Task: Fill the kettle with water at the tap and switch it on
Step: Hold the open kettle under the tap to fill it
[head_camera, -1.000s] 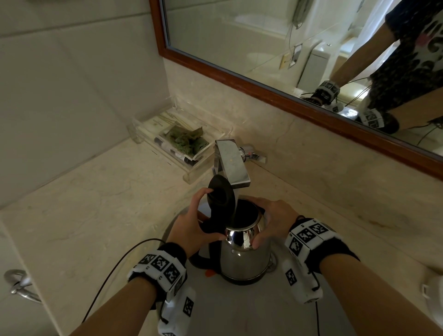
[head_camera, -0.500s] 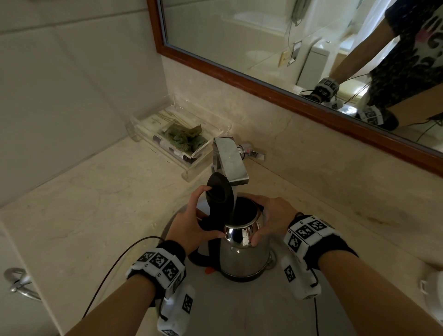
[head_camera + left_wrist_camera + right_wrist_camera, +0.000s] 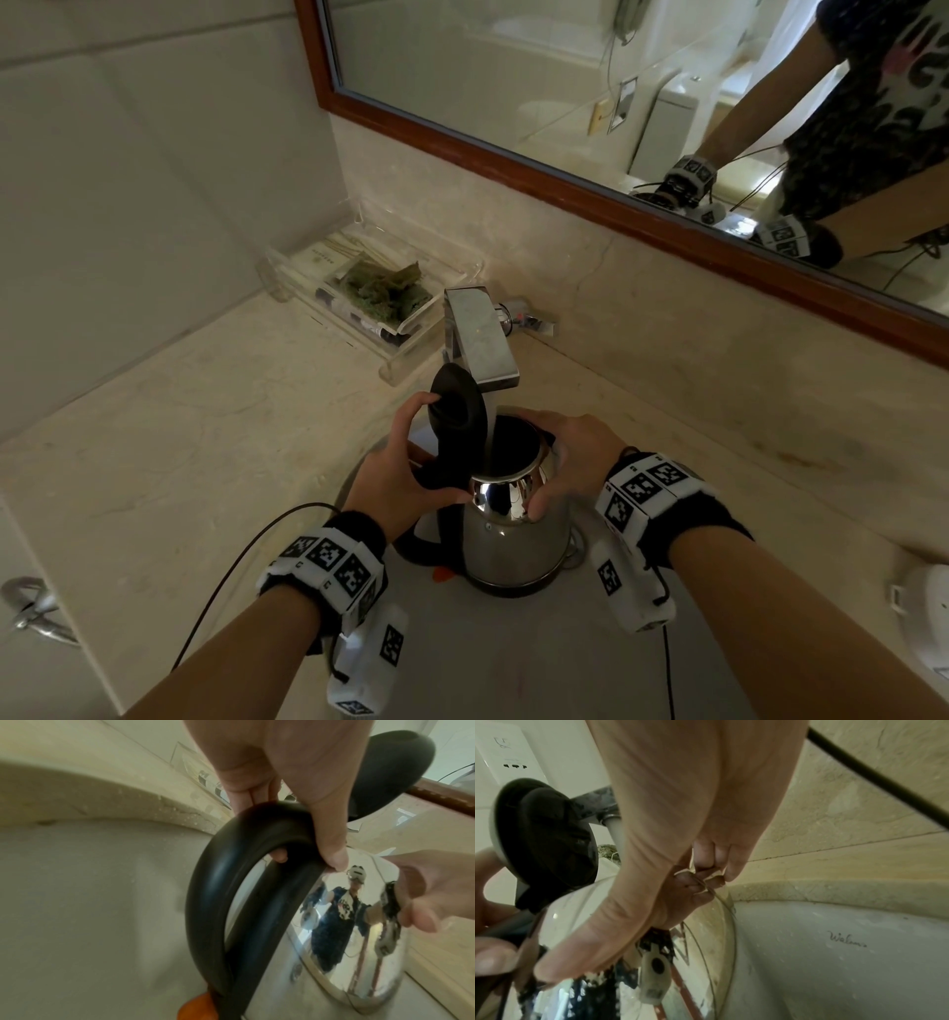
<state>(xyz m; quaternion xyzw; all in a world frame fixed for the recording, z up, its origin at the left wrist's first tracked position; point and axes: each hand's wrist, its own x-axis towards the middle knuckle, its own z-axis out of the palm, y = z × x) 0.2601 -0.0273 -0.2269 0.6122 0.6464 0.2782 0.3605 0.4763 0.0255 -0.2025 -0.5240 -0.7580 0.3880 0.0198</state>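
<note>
A steel kettle (image 3: 513, 545) stands in the sink (image 3: 513, 663) right under the square chrome tap (image 3: 480, 334). Its black lid (image 3: 457, 411) is tipped up and open. A thin stream of water (image 3: 491, 426) runs from the tap into the opening. My left hand (image 3: 395, 478) grips the black handle (image 3: 213, 882), thumb across its top. My right hand (image 3: 570, 457) is curled round the kettle's upper body, fingers at the rim. An orange switch (image 3: 197, 1008) shows at the foot of the handle. The water level inside is hidden.
A clear tray (image 3: 287, 288) of packets sits on the marble counter (image 3: 154, 462) behind and left of the tap. The wood-framed mirror (image 3: 616, 200) runs along the back wall. A white object (image 3: 929, 616) lies at the right edge, and a black cable (image 3: 231, 580) trails left.
</note>
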